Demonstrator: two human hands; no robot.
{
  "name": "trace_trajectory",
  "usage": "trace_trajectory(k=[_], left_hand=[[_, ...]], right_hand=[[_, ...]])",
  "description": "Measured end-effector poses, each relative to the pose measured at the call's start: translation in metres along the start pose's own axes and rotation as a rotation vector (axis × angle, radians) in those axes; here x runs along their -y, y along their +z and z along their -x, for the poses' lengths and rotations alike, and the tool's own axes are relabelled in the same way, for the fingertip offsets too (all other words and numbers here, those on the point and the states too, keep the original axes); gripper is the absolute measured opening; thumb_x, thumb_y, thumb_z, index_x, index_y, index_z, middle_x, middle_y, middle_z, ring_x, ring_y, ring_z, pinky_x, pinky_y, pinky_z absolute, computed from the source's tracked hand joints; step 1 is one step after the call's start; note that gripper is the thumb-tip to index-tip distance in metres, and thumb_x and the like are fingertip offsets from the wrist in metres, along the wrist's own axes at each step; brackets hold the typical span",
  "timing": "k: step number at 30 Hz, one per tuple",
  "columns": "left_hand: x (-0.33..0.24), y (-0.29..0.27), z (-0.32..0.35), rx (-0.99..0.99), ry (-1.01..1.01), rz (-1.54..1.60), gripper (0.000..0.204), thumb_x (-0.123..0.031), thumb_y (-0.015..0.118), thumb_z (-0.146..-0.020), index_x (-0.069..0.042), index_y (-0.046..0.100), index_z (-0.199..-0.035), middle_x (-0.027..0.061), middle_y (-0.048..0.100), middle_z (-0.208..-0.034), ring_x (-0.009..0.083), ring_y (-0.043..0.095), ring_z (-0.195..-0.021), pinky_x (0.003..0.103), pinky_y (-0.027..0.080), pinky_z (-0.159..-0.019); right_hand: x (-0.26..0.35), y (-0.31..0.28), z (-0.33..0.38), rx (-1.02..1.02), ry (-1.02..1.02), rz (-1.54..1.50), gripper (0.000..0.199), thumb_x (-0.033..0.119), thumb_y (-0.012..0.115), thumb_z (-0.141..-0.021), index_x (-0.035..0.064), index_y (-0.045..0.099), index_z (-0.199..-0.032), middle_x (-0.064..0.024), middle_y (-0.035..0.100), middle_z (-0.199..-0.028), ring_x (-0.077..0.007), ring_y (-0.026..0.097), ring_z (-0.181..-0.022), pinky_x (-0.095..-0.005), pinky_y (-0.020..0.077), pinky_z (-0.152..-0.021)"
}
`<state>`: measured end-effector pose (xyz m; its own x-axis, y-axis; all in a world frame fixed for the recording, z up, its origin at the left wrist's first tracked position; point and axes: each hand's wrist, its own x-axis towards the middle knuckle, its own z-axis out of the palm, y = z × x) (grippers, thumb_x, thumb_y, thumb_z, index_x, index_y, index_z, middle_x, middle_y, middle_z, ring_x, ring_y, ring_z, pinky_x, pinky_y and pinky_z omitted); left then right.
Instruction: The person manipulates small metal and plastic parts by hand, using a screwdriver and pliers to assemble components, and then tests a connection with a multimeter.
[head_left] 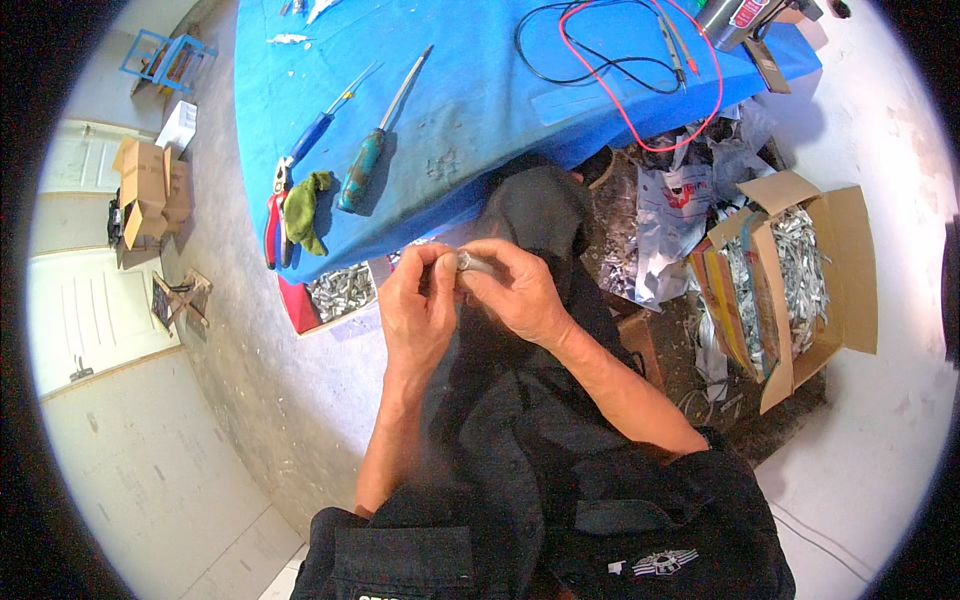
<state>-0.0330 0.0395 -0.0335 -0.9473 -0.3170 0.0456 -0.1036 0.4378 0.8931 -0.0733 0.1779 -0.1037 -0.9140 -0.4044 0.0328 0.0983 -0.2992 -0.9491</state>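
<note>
Above my lap, in front of the table's near edge, both hands meet at a small silvery cylindrical piece (480, 265). My right hand (522, 292) is closed, with thumb and fingers wrapped round the piece. The fingertips of my left hand (415, 305) pinch its left end, and that hand is closed too. Fingers cover much of the piece, so its exact kind cannot be told. On the blue-covered table, left of the hands, lie a green-handled screwdriver (364, 168), a thin blue-handled tool (312, 136), pliers (272, 225) with red and blue handles, and a crumpled green cloth (304, 212).
Red and black test leads (640, 125) lie on the blue table cover (450, 110). A cardboard box (850, 270) of silvery scraps stands at right beside plastic bags (670, 220). Another box (298, 305) of small metal parts sits under the table's left edge.
</note>
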Motion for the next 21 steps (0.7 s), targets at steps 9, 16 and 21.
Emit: trace_trajectory(k=[9, 16, 21], left_hand=[[0.016, -0.003, 0.002, 0.042, -0.225, 0.347, 0.018, -0.017, 0.061, -0.109, -0.002, 0.063, -0.1, 0.0, 0.064, -0.076, 0.0055, 0.055, -0.059, 0.022, 0.045, -0.054], [0.016, -0.004, 0.0, 0.073, -0.334, 0.501, 0.019, -0.021, 0.063, -0.108, -0.003, 0.064, -0.101, -0.001, 0.063, -0.076, 0.0044, 0.052, -0.059, 0.021, 0.043, -0.052], [0.016, -0.003, 0.003, -0.069, -0.17, 0.209, 0.015, -0.014, 0.071, -0.101, 0.001, 0.067, -0.105, 0.0035, 0.068, -0.09, 0.0093, 0.063, -0.072, 0.022, 0.049, -0.057]], right_hand=[[0.016, -0.005, 0.0, 0.097, 0.243, -0.026, 0.032, 0.021, 0.071, -0.102, 0.001, 0.07, -0.128, -0.0005, 0.072, -0.091, -0.0046, 0.063, -0.073, -0.0224, 0.0519, -0.06], [0.022, -0.009, -0.002, 0.168, 0.235, -0.026, 0.034, 0.027, 0.062, -0.108, 0.0014, 0.069, -0.129, 0.0003, 0.07, -0.089, -0.0066, 0.065, -0.075, -0.0234, 0.0532, -0.059], [0.023, -0.008, -0.003, 0.153, 0.262, -0.095, 0.034, 0.025, 0.059, -0.109, 0.0011, 0.066, -0.132, -0.0009, 0.07, -0.093, -0.0072, 0.065, -0.077, -0.0239, 0.054, -0.059]])
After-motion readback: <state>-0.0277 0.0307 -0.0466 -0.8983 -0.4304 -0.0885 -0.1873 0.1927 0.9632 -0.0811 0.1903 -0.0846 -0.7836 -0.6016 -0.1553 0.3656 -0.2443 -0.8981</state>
